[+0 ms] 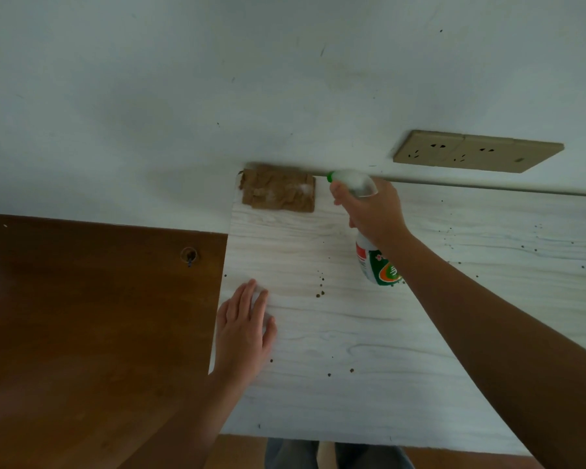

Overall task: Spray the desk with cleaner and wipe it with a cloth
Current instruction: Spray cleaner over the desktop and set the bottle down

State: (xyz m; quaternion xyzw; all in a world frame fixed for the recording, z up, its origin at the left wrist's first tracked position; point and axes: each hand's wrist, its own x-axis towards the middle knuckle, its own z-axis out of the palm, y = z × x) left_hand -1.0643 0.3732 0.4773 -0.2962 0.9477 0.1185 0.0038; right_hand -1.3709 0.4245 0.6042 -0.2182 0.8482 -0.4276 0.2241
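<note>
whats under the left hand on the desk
The left hand lies flat on the white desk. A pale white patch, possibly the cloth, shows between and beside its fingers; the palm covers the rest, so what it is cannot be confirmed.

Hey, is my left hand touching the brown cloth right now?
Apart. The head view shows the left hand flat on the desk, with bare desk between it and the cloth at the far edge.
</note>
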